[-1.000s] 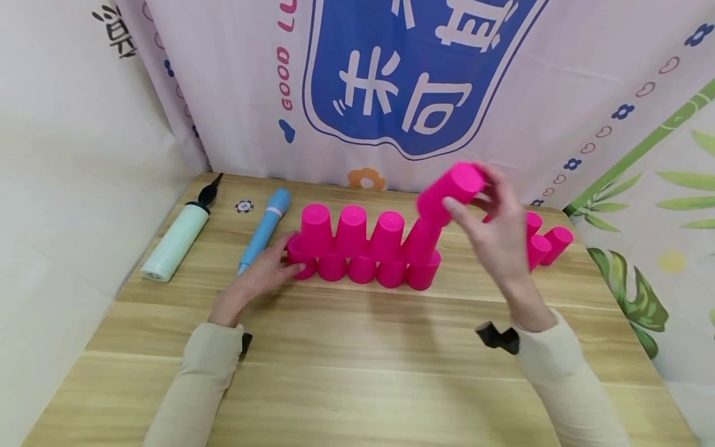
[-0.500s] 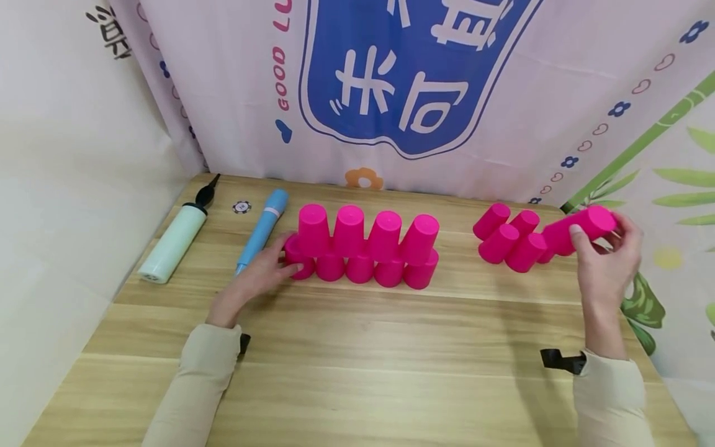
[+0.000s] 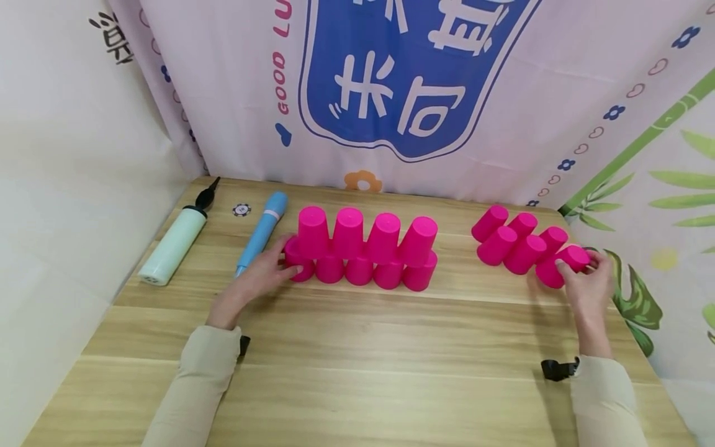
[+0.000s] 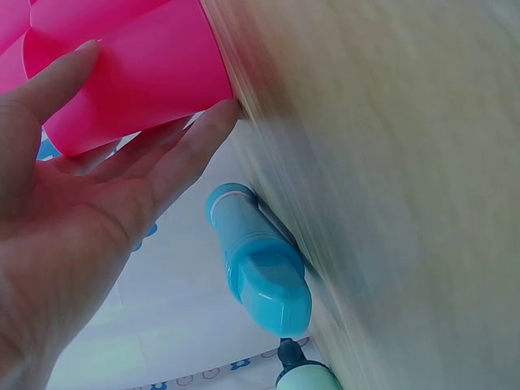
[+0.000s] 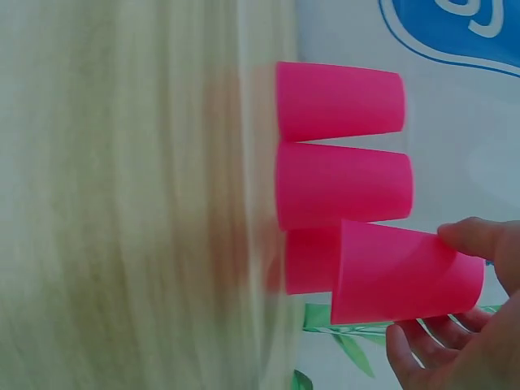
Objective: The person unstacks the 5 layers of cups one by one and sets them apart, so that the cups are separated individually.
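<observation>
My left hand [image 3: 261,268] holds the leftmost pink cup [image 3: 301,268] of the lower row, thumb on one side and fingers on the other. In the left wrist view that cup [image 4: 146,73] has its rim down at the tabletop. More upside-down cups complete this row, and an upper row of several pink cups [image 3: 349,233] stands across them. At the right, my right hand [image 3: 591,282] pinches another upside-down pink cup [image 3: 561,267] by its narrow end. The right wrist view shows its rim held off the table, beside a group of standing pink cups [image 5: 345,187].
A blue pump-like tube [image 3: 262,230] lies left of the stacked cups. Farther left are a pale green hand pump [image 3: 174,245] with a black nozzle and a small round chip [image 3: 241,210]. A printed cloth [image 3: 234,112] hangs behind the wooden table [image 3: 363,366].
My right hand has carried the pink cup from above the right end of the stacked rows to the group at the right, then lowered it. The left hand has stayed in place.
</observation>
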A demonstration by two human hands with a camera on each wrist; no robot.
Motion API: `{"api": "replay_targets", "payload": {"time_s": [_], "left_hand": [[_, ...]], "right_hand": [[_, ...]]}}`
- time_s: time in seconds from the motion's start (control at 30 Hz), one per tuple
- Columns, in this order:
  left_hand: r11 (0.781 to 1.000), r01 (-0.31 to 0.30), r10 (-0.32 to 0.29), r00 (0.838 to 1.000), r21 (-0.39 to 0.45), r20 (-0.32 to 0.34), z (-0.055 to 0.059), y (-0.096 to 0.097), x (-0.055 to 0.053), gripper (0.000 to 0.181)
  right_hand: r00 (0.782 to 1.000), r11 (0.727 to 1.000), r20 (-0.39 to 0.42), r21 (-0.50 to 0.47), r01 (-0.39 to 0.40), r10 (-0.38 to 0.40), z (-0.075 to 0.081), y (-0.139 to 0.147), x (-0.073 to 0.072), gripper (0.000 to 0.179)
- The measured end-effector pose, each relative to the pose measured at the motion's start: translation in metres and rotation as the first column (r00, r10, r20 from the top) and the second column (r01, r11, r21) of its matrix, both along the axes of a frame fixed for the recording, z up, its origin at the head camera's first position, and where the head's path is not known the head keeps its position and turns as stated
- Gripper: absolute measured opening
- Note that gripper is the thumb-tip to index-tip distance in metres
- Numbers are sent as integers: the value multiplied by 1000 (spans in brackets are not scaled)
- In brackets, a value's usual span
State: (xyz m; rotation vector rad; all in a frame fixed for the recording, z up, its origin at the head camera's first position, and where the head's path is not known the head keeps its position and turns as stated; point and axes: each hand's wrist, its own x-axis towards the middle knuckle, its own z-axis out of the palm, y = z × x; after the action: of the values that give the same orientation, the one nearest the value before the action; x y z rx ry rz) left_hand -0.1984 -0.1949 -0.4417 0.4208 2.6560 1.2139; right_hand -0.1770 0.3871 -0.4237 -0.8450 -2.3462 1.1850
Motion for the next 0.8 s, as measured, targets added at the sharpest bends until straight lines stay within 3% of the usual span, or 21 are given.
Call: {"api": "replay_targets", "payload": {"time_s": [0.13,0.47,0.7,0.8], "left_hand": [[1000,0,0,1000,9,-5,0,-1,1,71],[1000,2,-2,1000,13,2,2,-1,-1,72],[1000,-1,1,1000,16,-1,0,-2,-1,71],[1000,2,-2,1000,15,1,-1,-3,-1,71]], "right_hand": [[998,998,51,30,-48,46,-6,1,-4,70],[994,996,64,33,-88,86,-21,3,-13,68],[992,994,57,-13,-112,112,-19,-2,-12,75],[995,995,5,-11,-97,97,-13,-9,-6,76]]}}
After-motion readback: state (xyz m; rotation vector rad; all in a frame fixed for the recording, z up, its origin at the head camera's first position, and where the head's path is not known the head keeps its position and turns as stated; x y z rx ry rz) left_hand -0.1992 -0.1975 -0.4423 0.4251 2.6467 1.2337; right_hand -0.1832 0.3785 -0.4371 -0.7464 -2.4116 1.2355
